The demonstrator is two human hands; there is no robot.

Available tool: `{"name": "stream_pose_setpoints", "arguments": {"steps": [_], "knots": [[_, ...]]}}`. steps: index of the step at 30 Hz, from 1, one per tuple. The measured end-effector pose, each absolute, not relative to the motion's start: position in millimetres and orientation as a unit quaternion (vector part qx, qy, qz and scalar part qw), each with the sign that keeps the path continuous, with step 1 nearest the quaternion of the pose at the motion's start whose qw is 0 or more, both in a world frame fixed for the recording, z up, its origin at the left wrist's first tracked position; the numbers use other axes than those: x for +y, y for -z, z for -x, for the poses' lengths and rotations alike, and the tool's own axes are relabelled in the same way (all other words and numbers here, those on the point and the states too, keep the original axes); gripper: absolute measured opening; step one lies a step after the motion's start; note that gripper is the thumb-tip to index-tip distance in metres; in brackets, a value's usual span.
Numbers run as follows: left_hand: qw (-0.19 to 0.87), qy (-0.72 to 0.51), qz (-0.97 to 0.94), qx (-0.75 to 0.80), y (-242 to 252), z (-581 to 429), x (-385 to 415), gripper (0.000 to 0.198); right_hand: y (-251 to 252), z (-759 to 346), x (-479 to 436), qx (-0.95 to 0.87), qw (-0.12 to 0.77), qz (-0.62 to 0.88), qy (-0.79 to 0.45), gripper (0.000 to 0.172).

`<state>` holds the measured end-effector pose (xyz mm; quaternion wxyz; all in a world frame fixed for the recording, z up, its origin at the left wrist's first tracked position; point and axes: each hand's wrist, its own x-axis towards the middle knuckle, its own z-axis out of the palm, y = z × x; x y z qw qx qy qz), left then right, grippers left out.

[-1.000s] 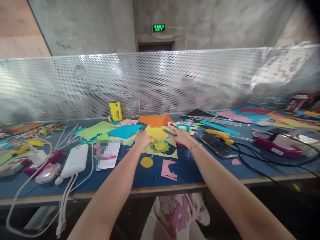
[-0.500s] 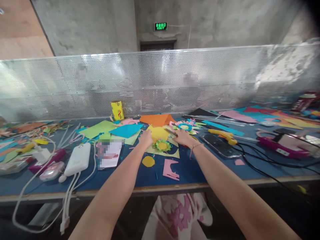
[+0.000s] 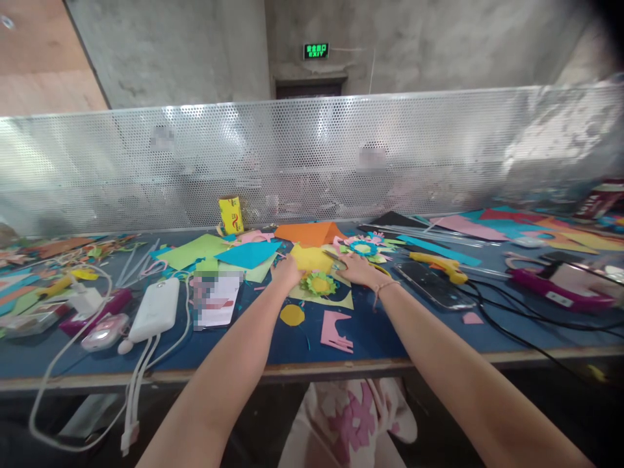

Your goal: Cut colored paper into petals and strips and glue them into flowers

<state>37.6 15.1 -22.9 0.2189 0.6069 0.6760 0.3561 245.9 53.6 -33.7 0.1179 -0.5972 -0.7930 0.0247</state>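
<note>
Barely anything shifts: beyond the pink scrap and green-yellow flower, your left hand stays at the edge of the yellow paper, your right hand by a dark tool; neither grip is clear. That paper, before the orange sheet, seems still in work.

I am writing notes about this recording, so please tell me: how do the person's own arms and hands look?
The left arm and right arm are bare, with no sleeve in view. Neither the left hand nor the right hand wears a glove. A thin, pinkish bracelet with a loose end circles the right wrist. Rings cannot be made out.
</note>
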Motion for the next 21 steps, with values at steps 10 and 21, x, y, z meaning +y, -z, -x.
{"name": "stream_pose_setpoints", "arguments": {"steps": [10, 21], "knots": [[0.067, -0.293, -0.686, 0.663, 18, -39, 15, 0.032, 36, -248, 58, -0.788, 0.115, 0.604, -0.022, 0.057], [0.087, -0.477, -0.637, 0.599, 12, -39, 21, 0.037, 20, -239, 45, -0.773, 0.156, 0.614, -0.031, 0.04]]}}
